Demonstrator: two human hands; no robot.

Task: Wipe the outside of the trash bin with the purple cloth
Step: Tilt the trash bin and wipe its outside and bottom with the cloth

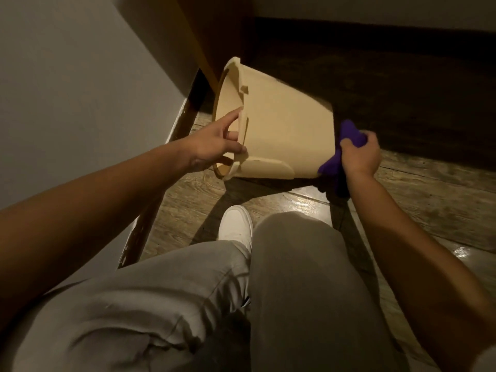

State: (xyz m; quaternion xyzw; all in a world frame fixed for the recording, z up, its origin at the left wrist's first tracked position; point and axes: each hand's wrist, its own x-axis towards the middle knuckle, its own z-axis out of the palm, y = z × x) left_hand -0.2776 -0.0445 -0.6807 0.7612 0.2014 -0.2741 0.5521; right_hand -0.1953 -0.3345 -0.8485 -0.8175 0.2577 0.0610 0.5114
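The trash bin [284, 135], a cream plastic pail with a flanged rim, lies tipped on its side above the wooden floor [418, 189], its open mouth turned toward the grey wall [67, 89] and its closed base pointing away from that wall. Its lower edge sits close to the floorboards, and a dark shadow spreads under it.

At the bin's mouth, the left hand [214, 146] hooks over the rim: the fingers reach inside the opening while the thumb lies on the outer flange, so the grip is closed on the rim and steadies the bin. At the bin's base, the right hand [359, 154] clutches the purple cloth [335, 162], bunched in a tight fist. The cloth presses against the bin's bottom edge, one fold poking up above the fingers and the rest hanging down toward the floor.

Beyond the bin, a tall tan wooden panel [214, 30] rises just past the rim, and a dark baseboard [188, 114] runs along the foot of the wall beside the mouth. Nearer than the bin, the person's bent knees in light grey trousers [295, 291] fill the lower view, and a white shoe [236, 224] rests on the floor between the bin and the knees. Both forearms are bare.
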